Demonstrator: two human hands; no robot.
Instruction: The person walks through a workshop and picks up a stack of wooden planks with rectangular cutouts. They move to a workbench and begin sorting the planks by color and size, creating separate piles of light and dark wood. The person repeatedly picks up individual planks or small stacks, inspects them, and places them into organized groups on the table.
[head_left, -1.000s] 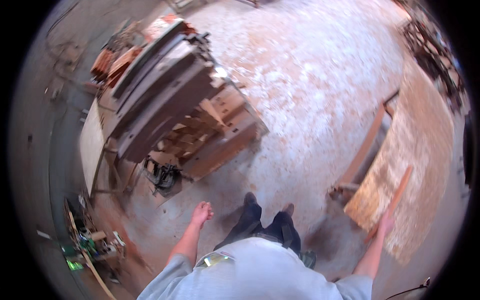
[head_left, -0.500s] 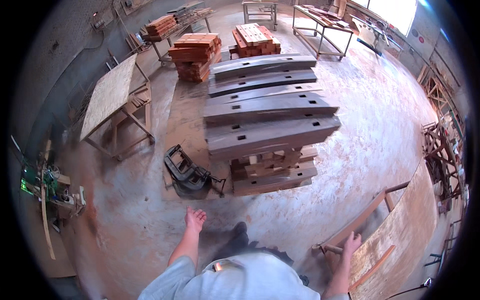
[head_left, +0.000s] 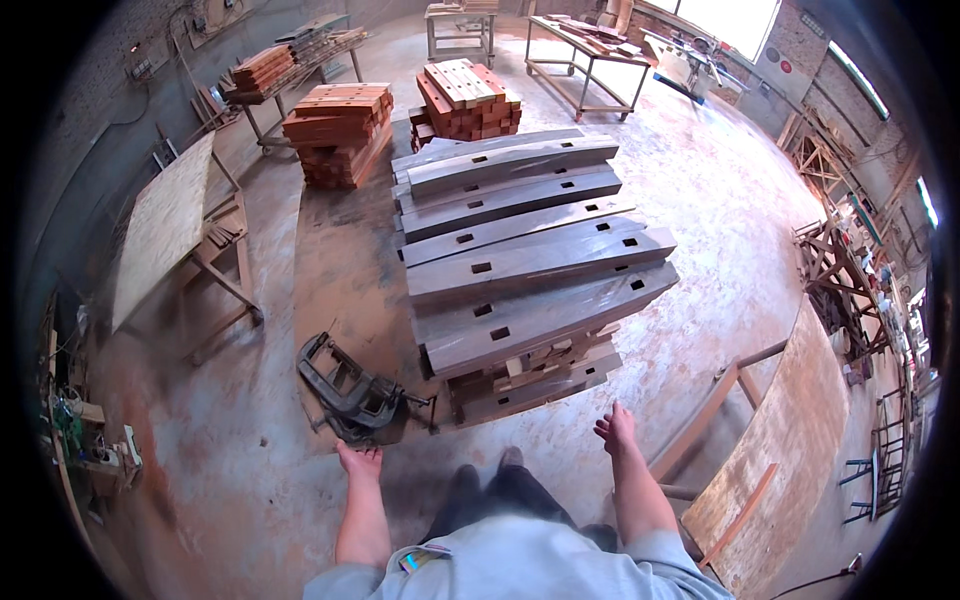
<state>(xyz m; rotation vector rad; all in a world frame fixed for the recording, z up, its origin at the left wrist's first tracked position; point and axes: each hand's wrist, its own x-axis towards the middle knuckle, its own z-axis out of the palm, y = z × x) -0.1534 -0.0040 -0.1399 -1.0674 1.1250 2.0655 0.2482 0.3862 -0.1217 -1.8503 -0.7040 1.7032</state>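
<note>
Head view: a workshop floor arranged around a stack of slotted grey-brown timbers [head_left: 540, 268], the landmark for all positions given. The left hand [head_left: 359, 460], bare with fingers extended and slightly parted, lies left of the stack's near end, in line with a heap of dark C-shaped clamps [head_left: 372, 405]; whether it touches them cannot be told. The right hand [head_left: 617, 427], bare with fingers loosely bent, appears just off the stack's near right corner. The clamps rest left of the stack on a brown, dust-covered floor sheet [head_left: 345, 265]. The surrounding concrete floor [head_left: 725, 205] is pale and blotched, with reddish patches at far left. Beyond the stack stand two piles of reddish timber [head_left: 345, 112], a wheeled metal-framed table [head_left: 580, 72] and, at the rear right, a bright window [head_left: 738, 22]. A framed board [head_left: 165, 235] slants to its left; right of its near end, a broad panel [head_left: 785, 430] carries a narrow wooden strip [head_left: 742, 515].
</note>
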